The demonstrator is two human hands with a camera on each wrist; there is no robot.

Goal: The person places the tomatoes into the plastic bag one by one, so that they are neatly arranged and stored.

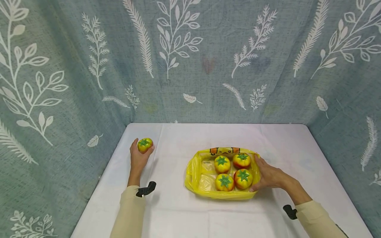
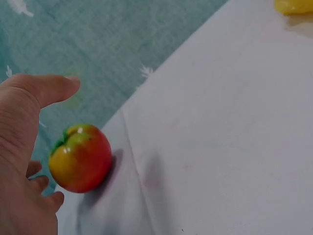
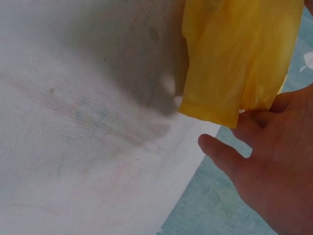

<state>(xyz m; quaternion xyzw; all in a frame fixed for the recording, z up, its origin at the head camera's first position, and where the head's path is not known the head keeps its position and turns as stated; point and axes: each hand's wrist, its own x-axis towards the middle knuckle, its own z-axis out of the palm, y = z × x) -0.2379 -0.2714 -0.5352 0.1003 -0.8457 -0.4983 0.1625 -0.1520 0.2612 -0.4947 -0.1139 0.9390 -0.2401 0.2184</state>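
At the table's far left, my left hand (image 1: 140,158) is spread around a shiny yellow-red tomato (image 1: 145,145) with a green leafy top. The left wrist view shows this tomato (image 2: 80,158) on the white cloth, with a gap between it and the raised thumb (image 2: 58,89). My right hand (image 1: 269,175) is at the right end of a yellow plastic bag (image 1: 193,175), its fingers and thumb spread along that end. From the right wrist, the bag (image 3: 220,63) hangs over part of the fingers, and the thumb stands apart from it. Several similar tomatoes (image 1: 224,182) sit inside the bag's right half.
A white cloth covers the table (image 1: 172,215). Blue-green curtains (image 1: 190,66) with white leaf prints stand behind it and along both sides. The bag's opening faces up, and its left half shows bare yellow lining. A black strap piece is on each wrist.
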